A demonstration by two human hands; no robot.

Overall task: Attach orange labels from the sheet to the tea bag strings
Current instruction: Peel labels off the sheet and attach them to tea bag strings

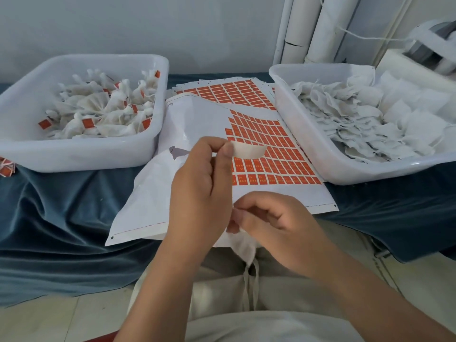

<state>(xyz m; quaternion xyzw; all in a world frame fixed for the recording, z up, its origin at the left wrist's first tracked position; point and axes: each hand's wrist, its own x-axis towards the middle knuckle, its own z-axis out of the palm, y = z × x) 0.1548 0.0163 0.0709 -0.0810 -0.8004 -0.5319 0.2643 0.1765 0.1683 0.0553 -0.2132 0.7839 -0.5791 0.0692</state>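
One peeled label (249,150) is pinched by its end between thumb and fingers of the left hand (197,183), above the sheet (271,154). Its pale side faces the camera and it curls. I judge it very light, thin and sticky, so only the edge should be held. The right hand (269,218) pinches the top of a soft tea bag (243,246) below the sheet, its string too thin to see. Labelled bags fill the left tray (74,156), plain ones the right tray (308,134).
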